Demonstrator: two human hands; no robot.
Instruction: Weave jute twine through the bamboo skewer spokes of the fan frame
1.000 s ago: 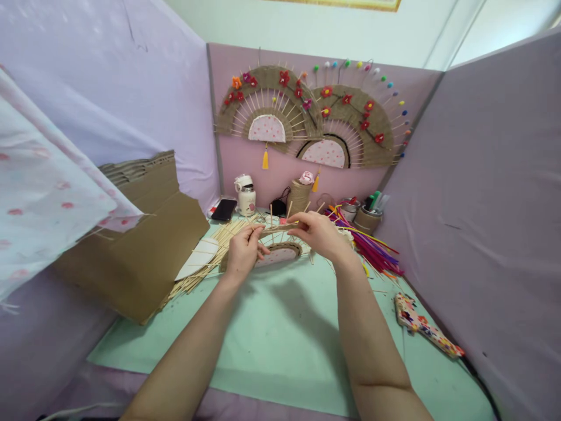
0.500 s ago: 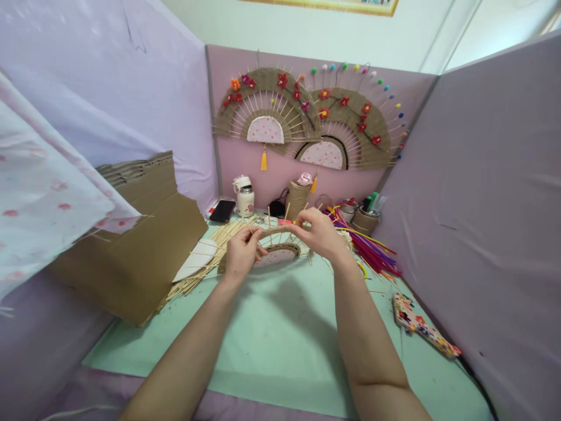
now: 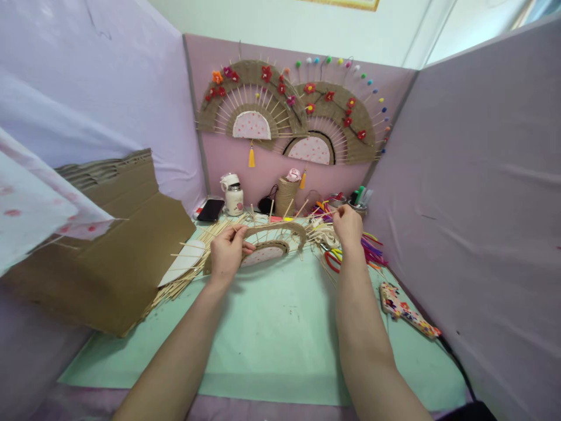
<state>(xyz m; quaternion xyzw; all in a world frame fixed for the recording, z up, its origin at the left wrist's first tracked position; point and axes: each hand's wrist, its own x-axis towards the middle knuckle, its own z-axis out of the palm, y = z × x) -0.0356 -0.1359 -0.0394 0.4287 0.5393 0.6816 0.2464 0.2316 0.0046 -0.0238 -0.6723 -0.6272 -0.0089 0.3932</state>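
Observation:
A half-made fan [image 3: 272,248] lies on the green mat [image 3: 280,327]: a pink half-disc rimmed with jute, wooden sticks fanning out, and a brown jute band arching over them. My left hand [image 3: 225,252] is closed, pinching the left end of that band. My right hand [image 3: 348,225] is off to the right, fingers closed around a thin strand or stick that I cannot make out, above a heap of cord and sticks [image 3: 322,237].
Brown cardboard sheets [image 3: 114,257] lean at the left, with loose wooden sticks [image 3: 188,275] beside them. Two finished fans [image 3: 289,111] hang on the back wall. A jar [image 3: 232,196], phone [image 3: 210,209], twine spool [image 3: 287,196], pen cups [image 3: 357,202], coloured pipe cleaners [image 3: 372,248] and a patterned glue gun [image 3: 405,310] stand around.
My right hand has left the top of the jute band and moved right to the heap of cord. The left hand stays on the band's left end. The view shifted left.

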